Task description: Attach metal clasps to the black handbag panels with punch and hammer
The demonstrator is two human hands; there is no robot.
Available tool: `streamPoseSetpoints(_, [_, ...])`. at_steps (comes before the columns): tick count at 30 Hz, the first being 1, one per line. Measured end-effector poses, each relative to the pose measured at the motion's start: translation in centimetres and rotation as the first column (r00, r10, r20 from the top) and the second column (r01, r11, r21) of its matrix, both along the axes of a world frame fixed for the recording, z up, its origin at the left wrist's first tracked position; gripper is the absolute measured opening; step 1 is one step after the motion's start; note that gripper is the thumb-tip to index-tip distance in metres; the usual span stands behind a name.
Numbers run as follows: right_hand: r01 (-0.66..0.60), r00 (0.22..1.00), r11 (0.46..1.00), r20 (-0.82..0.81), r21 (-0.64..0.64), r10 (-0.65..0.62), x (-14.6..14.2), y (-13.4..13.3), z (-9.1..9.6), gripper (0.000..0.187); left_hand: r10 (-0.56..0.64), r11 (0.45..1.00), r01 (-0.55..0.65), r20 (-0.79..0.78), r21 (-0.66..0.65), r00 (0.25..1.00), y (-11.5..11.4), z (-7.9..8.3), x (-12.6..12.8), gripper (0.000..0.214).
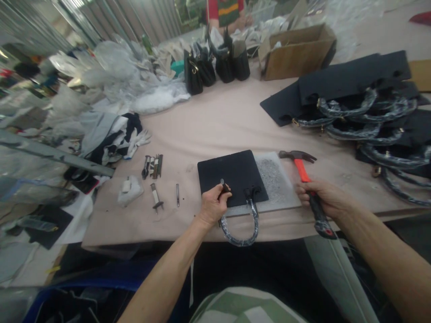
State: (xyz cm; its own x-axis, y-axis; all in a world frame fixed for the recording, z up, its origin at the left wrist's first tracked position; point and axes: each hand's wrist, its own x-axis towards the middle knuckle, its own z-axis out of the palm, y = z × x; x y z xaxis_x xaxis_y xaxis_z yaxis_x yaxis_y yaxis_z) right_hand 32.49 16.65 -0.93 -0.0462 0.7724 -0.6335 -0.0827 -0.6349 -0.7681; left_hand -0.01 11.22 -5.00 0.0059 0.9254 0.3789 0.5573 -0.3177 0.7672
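A black bag panel lies on a pale, scuffed board near the table's front edge. Its curved handle, wrapped in clear film, hangs toward me. My left hand is closed around a short rod-like tool, apparently a punch, upright over the panel beside one handle end. The fingers hide the tool's lower end. To the right of the board, my right hand grips a claw hammer by its orange and black handle, the head pointing away from me.
Left of the panel lie a thin metal rod, a pronged tool and several small tools. Panels with wrapped handles are piled at right. Black bags and a cardboard box stand behind; a person is beyond.
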Motion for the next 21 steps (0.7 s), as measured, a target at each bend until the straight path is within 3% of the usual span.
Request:
streamPoseSetpoints(7, [0.046, 0.997, 0.992, -0.061, 0.114, -0.039, -2.0, -0.9, 1.6, 0.017, 0.024, 0.999, -0.022, -0.048, 0.04, 0.999, -0.1, 0.0, 0.3, 0.007])
streamPoseSetpoints(9, [0.075, 0.997, 0.979, 0.012, 0.191, -0.079, -2.8, -1.7, 2.6, 0.019, 0.022, 0.999, -0.019, -0.053, 0.047, 0.998, -0.1, 0.0, 0.3, 0.007])
streamPoseSetpoints(11, [0.029, 0.983, 0.948, 0.163, 0.318, -0.085, -3.6, -2.7, 4.2, 0.022, 0.01, 0.999, -0.007, -0.054, 0.048, 0.998, -0.1, 0.0, 0.3, 0.006])
streamPoseSetpoints(14, [-0.276, 0.912, 0.838, 0.405, 0.471, 0.073, -4.7, -3.9, 7.0, 0.025, -0.006, 0.999, 0.009, -0.08, 0.042, 0.997, 0.0, -0.1, 0.3, 0.005])
streamPoseSetpoints(17, [-0.605, 0.733, 0.649, 0.641, 0.461, 0.228, -5.7, -4.6, 9.9, 0.03, 0.003, 0.999, 0.001, -0.102, 0.035, 0.995, -0.1, -0.2, 0.4, 0.006])
streamPoseSetpoints(19, [-0.701, 0.619, 0.558, 0.767, 0.444, 0.167, -6.3, -4.9, 11.5, 0.033, 0.014, 0.999, -0.01, -0.102, 0.037, 0.995, -0.1, -0.4, 0.5, 0.007])
streamPoseSetpoints(21, [-0.71, 0.575, 0.511, 0.818, 0.484, 0.024, -6.9, -5.2, 12.4, 0.031, 0.019, 0.999, -0.015, -0.098, 0.046, 0.995, -0.1, -0.5, 0.6, 0.008])
